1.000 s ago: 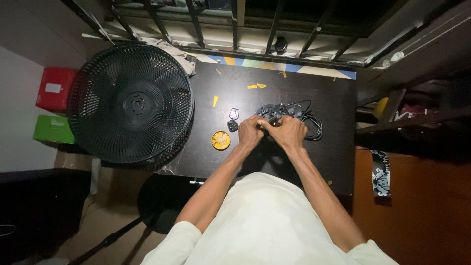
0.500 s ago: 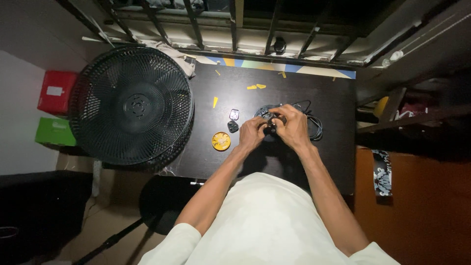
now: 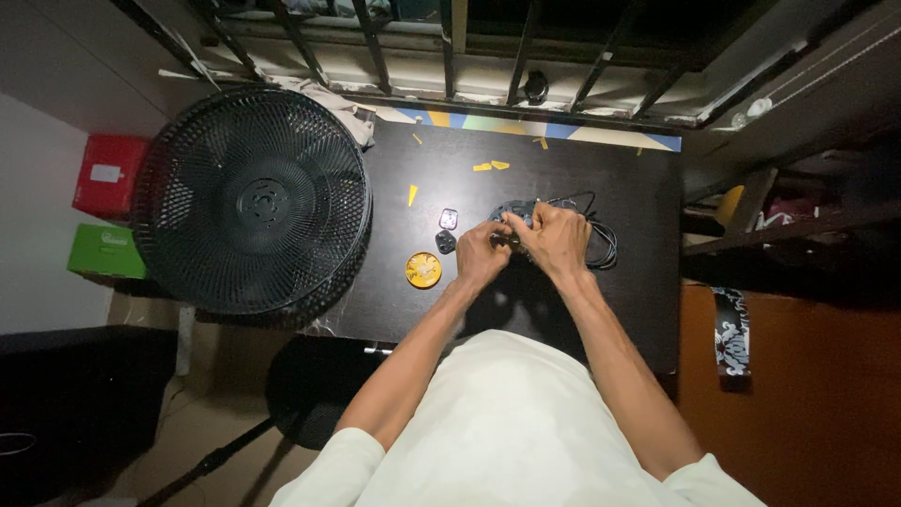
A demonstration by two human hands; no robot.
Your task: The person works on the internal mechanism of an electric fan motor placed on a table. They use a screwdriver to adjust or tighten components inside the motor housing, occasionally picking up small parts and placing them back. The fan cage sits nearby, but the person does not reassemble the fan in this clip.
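Both my hands meet over a black table [image 3: 619,310]. My left hand [image 3: 481,255] and my right hand [image 3: 554,239] pinch a small dark part [image 3: 511,218] between their fingertips; its exact shape is hidden by the fingers. A coil of black cable [image 3: 599,246] lies just right of my right hand and seems to lead to the part. Left of my hands lie a small pale plug piece [image 3: 449,219], a black plug piece [image 3: 445,242] and a round yellow tin [image 3: 423,269].
A large black standing fan [image 3: 253,202] leans at the table's left end, its stand [image 3: 310,394] on the floor. Yellow scraps [image 3: 490,166] lie at the far side. Window bars [image 3: 450,47] run behind. Red box [image 3: 108,174] and green box [image 3: 108,252] sit left.
My hands stayed together over the same spot; the fingers shifted slightly on the small part. The view drifted a little.
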